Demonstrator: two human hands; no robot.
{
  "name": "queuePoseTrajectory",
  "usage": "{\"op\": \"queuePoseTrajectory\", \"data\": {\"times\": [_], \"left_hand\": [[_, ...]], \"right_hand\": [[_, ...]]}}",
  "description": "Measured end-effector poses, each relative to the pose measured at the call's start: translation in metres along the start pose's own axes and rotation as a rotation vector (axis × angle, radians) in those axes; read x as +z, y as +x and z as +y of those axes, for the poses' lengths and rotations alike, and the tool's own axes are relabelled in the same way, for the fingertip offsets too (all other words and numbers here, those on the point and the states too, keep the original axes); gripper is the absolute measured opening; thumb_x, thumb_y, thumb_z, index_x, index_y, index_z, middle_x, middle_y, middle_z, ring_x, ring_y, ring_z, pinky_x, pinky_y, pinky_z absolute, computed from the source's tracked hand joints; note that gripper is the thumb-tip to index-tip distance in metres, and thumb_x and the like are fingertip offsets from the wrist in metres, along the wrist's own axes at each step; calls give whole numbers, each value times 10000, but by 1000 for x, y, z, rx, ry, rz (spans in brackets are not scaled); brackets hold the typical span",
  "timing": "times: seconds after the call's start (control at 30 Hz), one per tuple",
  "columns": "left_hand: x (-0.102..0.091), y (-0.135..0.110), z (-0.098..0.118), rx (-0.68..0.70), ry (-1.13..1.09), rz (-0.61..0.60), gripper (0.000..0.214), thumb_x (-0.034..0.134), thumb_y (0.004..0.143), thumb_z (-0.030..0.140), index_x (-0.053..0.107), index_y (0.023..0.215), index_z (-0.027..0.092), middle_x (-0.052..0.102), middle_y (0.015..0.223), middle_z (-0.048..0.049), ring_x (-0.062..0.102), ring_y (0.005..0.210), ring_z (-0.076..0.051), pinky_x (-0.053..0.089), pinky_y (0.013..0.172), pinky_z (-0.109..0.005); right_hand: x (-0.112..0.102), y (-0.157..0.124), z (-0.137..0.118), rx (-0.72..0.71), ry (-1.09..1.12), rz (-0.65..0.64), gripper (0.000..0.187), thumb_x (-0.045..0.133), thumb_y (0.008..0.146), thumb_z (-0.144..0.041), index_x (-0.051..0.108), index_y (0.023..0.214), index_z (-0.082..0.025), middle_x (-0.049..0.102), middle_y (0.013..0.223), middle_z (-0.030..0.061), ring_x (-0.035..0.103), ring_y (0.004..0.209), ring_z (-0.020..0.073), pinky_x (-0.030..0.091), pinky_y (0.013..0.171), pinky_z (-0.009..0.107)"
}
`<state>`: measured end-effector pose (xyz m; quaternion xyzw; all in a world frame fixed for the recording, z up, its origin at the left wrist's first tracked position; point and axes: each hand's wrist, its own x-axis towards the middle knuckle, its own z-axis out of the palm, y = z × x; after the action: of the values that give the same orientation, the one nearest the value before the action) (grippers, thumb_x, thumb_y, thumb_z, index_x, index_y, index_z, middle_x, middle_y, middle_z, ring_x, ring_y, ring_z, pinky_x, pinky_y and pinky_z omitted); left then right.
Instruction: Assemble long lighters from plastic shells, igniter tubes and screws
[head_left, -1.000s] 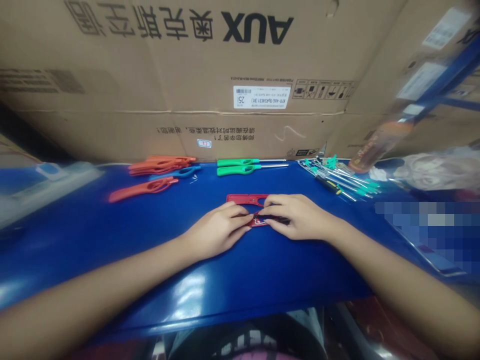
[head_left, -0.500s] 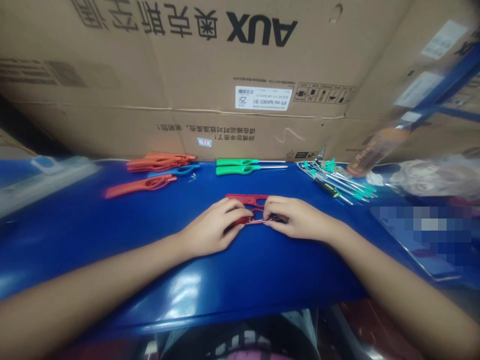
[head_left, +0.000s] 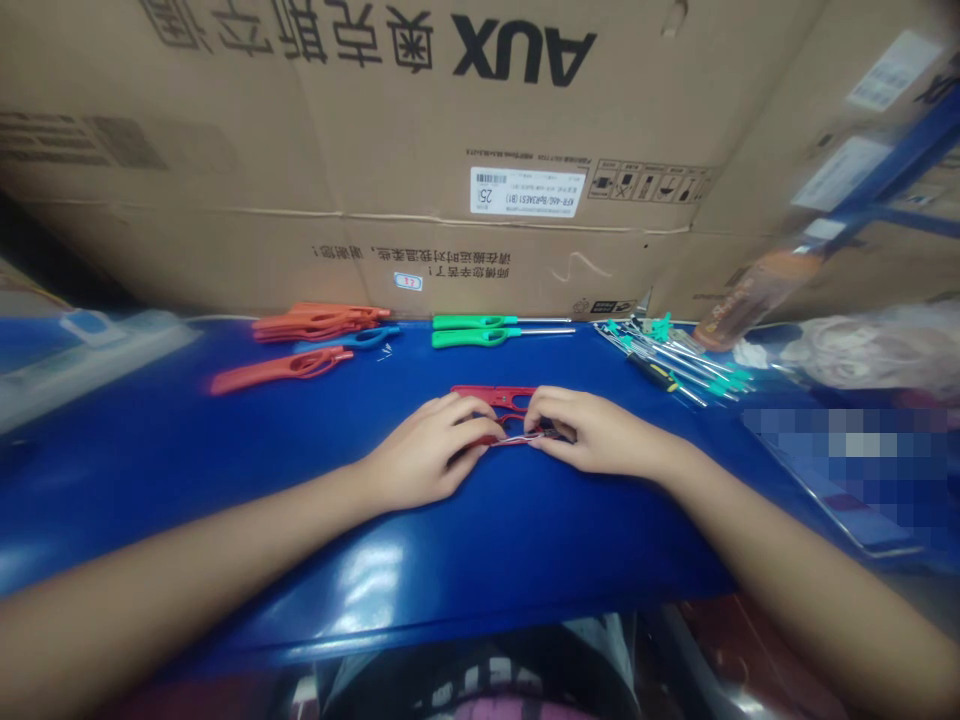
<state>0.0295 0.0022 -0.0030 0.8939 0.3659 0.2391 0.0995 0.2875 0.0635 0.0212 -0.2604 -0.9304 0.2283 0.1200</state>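
Wire loop point(head_left: 517, 438) pulled flatter since the earlier frame, pinched in nearly closed fingertips of left hand point(head_left: 424, 450) and right hand point(head_left: 592, 436); red plastic lighter shell point(head_left: 491, 397) lies just beyond the fingers on blue bench point(head_left: 150, 420).

"What colours did you get on the bench?"

"From my end, I saw a red plastic lighter casing point(head_left: 487, 396) lying on a glossy blue workbench point(head_left: 165, 470)."

"And beyond it?"

"There were orange casings point(head_left: 319, 323), a blue casing point(head_left: 360, 341) and two green lighter handles point(head_left: 472, 329)."

"Any patterns?"

"A screwdriver handle point(head_left: 655, 373) was striped yellow and black. The tan carton point(head_left: 225, 170) carried black AUX lettering and a white barcode label point(head_left: 525, 191) with black bars."
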Motion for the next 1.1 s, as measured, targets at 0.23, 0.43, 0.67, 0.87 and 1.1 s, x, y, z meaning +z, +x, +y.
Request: {"op": "queuePoseTrajectory", "data": {"times": [0.23,0.43,0.67,0.87,1.1], "left_hand": [[1,0,1,-31,33,32,153,592,923,218,664,1058,227,673,1142,-41,621,1079,-213,474,915,-364],[1,1,2,-5,35,11,143,612,944,276,655,1071,223,696,1114,-34,645,1045,-203,476,875,-336],[3,-2,-2,52,-2,15,162,535,989,227,666,1084,213,676,1131,-64,631,1056,-201,492,911,-345],[3,-3,-2,35,-25,61,145,563,963,200,680,1048,207,678,1152,-72,630,1063,-207,512,939,-371],[5,-4,-4,74,-78,151,180,580,950,167,721,1053,214,672,1132,-87,624,1063,-207,531,956,-377]], "right_hand": [[5,2,-3,25,-55,31,50,647,884,-215,600,900,-205,628,949,16,577,788,145,406,676,250],[13,5,-11,24,-193,50,203,649,916,-367,550,845,-205,613,855,-4,534,680,129,333,588,241],[14,4,-6,-59,-9,150,133,541,984,-273,598,890,-199,653,904,40,584,762,150,422,676,264],[7,3,1,-102,170,115,178,553,953,-230,554,779,-188,630,867,45,527,684,126,421,625,253],[9,6,3,-71,83,119,192,647,896,-221,541,740,-185,562,810,11,496,658,112,391,608,235]]}}
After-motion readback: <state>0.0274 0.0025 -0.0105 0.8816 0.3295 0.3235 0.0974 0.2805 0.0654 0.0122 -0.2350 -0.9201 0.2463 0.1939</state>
